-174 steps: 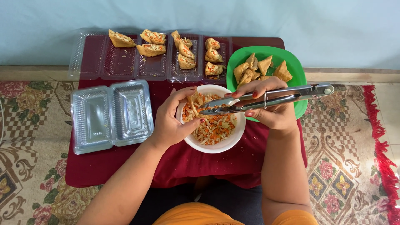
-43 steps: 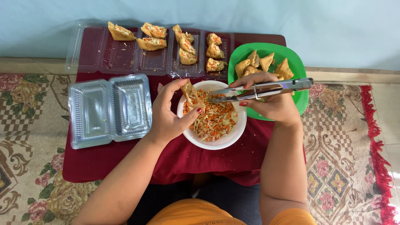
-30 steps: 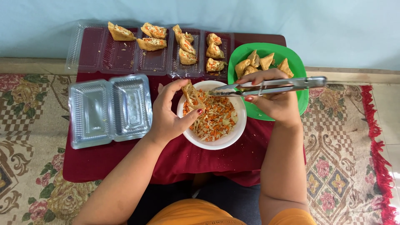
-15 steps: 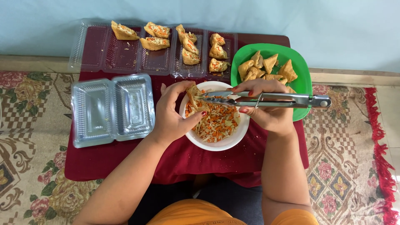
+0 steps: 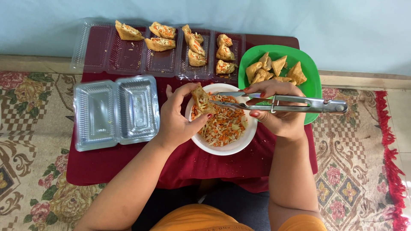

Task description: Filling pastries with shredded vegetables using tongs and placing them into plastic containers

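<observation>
Carpet (image 5: 25, 141) with a floral and checked pattern covers the floor, and on it stands a low table under a dark red cloth (image 5: 107, 167). Along the far edge lies a long clear compartment tray (image 5: 92, 51): judging by it, the filling work is well under way, since eight stuffed pastry pockets (image 5: 160, 37) already sit in its sections while the leftmost section stands bare. Nearer, an open clear hinged box (image 5: 113, 112) holds nothing yet. To the right, a green plate (image 5: 314, 81) carries a pile of unfilled fried pockets (image 5: 274, 70), so a good share appears left to do. In the middle, a white bowl (image 5: 222, 147) holds shredded carrot and cabbage filling (image 5: 224, 128), with plenty remaining. The right hand (image 5: 278, 115) grips metal tongs (image 5: 282, 102), fingers wrapped round both arms and squeezing them nearly together, tips over the bowl beside the pocket; whether they hold filling I cannot tell. The left hand (image 5: 177, 117) pinches one fried pocket (image 5: 202, 99) between thumb and fingertips, upright above the bowl's left rim.
</observation>
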